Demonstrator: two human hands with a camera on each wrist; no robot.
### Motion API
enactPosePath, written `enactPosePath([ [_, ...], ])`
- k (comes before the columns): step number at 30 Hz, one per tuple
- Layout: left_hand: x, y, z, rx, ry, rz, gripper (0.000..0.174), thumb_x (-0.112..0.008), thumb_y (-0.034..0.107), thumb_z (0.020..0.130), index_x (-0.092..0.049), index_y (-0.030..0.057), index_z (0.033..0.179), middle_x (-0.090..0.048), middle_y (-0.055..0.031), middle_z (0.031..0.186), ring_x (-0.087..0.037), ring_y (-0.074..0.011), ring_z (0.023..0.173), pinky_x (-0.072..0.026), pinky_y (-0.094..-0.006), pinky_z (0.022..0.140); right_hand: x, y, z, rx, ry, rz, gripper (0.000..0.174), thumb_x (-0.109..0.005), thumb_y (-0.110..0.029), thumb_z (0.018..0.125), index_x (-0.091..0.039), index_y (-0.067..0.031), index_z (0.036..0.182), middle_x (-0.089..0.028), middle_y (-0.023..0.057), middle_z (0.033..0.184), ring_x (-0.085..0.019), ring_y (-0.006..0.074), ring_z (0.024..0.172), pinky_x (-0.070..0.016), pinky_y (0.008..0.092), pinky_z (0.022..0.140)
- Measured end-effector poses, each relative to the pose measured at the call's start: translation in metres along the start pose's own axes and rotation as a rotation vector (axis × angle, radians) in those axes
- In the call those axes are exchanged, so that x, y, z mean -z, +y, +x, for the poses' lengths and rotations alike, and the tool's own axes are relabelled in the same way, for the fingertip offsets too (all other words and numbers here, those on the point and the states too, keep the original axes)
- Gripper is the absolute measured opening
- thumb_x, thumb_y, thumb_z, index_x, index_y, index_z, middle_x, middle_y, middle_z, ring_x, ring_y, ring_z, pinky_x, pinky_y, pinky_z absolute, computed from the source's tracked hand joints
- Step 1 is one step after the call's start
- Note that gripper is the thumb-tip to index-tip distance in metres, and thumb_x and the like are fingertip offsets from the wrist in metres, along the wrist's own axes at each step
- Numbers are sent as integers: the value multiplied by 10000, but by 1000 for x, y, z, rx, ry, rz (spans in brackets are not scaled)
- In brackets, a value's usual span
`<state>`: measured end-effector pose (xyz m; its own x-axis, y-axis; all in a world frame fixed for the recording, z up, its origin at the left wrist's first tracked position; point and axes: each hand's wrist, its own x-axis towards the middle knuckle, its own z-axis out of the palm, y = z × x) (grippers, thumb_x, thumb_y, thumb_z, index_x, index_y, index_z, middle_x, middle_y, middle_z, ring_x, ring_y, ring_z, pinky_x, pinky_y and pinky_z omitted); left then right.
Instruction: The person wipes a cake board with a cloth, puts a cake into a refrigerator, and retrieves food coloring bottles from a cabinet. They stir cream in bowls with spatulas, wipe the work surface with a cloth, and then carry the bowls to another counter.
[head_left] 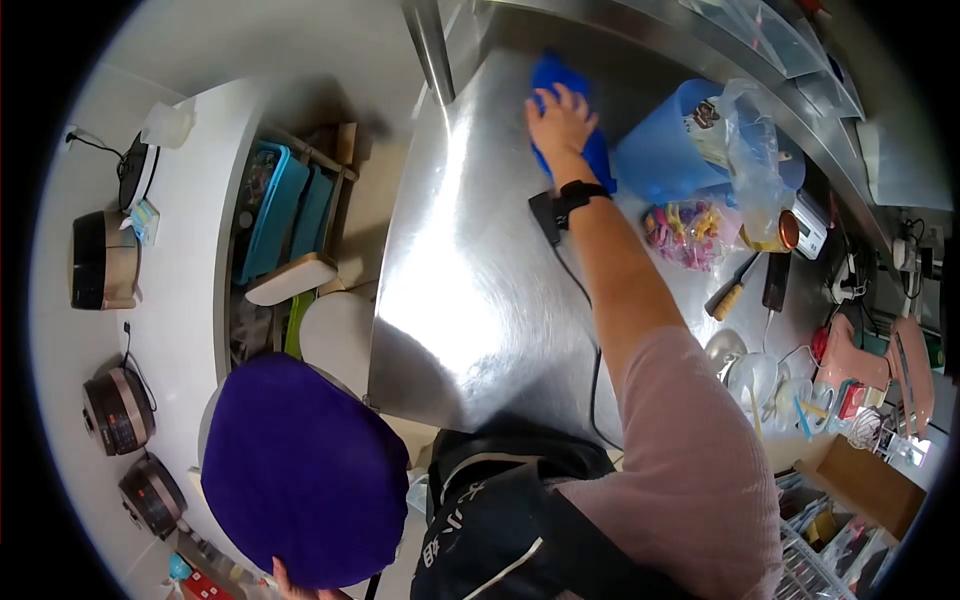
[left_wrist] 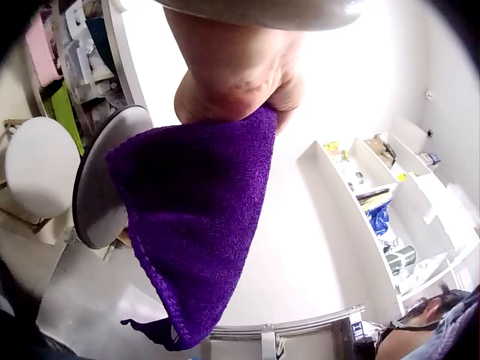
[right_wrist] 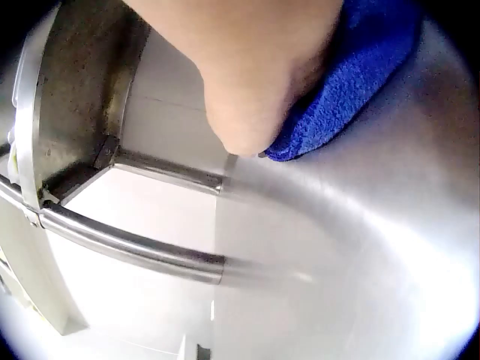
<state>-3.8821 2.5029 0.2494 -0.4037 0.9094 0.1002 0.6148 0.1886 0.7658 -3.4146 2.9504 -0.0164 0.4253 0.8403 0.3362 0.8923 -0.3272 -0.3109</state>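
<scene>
One wrist view shows fingers (left_wrist: 285,94) pinching purple cloth (left_wrist: 195,225).

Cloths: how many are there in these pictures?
2. A blue cloth lies under the right hand on the steel table; a purple cloth hangs from the left hand. Others may be hidden.

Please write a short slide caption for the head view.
Right hand presses a blue cloth on the steel table; left hand holds a purple cloth.
</scene>
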Motion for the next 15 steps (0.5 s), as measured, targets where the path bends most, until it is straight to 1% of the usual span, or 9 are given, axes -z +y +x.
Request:
enactPosePath([
  [3, -21, 19, 17, -45, -14, -3, 718, -470, 462, 849, -259, -55, 1301, -337, -212, 1288, -359, -317, 1209, -281, -429, 1030, -5, -33, -42, 298, -80, 75, 298, -533, -357, 808, -583, -215, 1066, -461, 4, 1222, -382, 272, 1140, -283, 499, 952],
  [4, -31, 25, 27, -88, -37, -3, 715, -466, 460, 852, -257, -56, 1302, -337, -212, 1288, -359, -317, 1209, -281, -428, 1030, 8, -43, -71, 421, -61, 154, 269, -564, -310, 770, -602, -164, 993, -545, 38, 1076, -459, 267, 1008, -335, 430, 866],
  [5, -38, 28, 37, -149, -71, 4, 713, -461, 458, 854, -255, -56, 1303, -336, -212, 1288, -359, -317, 1210, -281, -428, 1029, 29, -58, -108, 356, -166, 197, 215, -567, -247, 768, -594, -125, 943, -547, 68, 967, -477, 271, 922, -351, 409, 789],
  [6, -43, 17, 52, -270, -165, -33, 720, -427, 473, 862, -241, -62, 1307, -338, -213, 1287, -362, -315, 1207, -284, -419, 1023, 41, -62, -151, 488, -188, 400, 165, -547, -217, 782, -585, -120, 910, -535, 86, 912, -478, 279, 879, -355, 416, 758],
  [7, -47, 12, 67, -373, -181, 89, 721, -420, 484, 861, -253, -62, 1301, -338, -209, 1290, -371, -313, 1199, -293, -411, 1016, 67, -67, -191, 497, -459, 400, 180, -521, -190, 802, -596, -136, 956, -545, 77, 977, -483, 281, 938, -372, 408, 793],
  [8, -60, 15, 77, -350, -197, 26, 730, -440, 515, 849, -287, -53, 1281, -352, -198, 1286, -393, -306, 1181, -300, -402, 1014, 75, -51, -238, 786, -266, 372, 243, -575, -182, 765, -603, -162, 1006, -567, 75, 1007, -498, 269, 988, -389, 396, 841],
  [11, -82, 19, 103, -381, -284, -47, 741, -455, 560, 833, -323, -34, 1257, -370, -185, 1276, -407, -295, 1170, -298, -394, 1016, 127, -30, -275, 730, -501, 648, 231, -583, -246, 792, -601, -203, 1018, -581, 71, 996, -524, 260, 983, -422, 375, 820],
  [13, -92, 21, 109, -436, -332, -90, 736, -472, 572, 824, -342, -21, 1242, -383, -178, 1267, -405, -286, 1177, -301, -392, 1020, 146, -23, -262, -29, -431, 804, 271, -594, -310, 809, -587, -153, 1030, -569, 96, 1012, -556, 284, 939, -457, 381, 761],
  [15, -96, 34, 103, -401, -321, -116, 707, -486, 542, 832, -343, -13, 1246, -382, -179, 1269, -402, -287, 1182, -303, -394, 1023, 148, -2, -207, -174, -204, 793, 332, -582, -338, 824, -545, -112, 1064, -558, 113, 997, -575, 311, 879, -469, 403, 709],
])
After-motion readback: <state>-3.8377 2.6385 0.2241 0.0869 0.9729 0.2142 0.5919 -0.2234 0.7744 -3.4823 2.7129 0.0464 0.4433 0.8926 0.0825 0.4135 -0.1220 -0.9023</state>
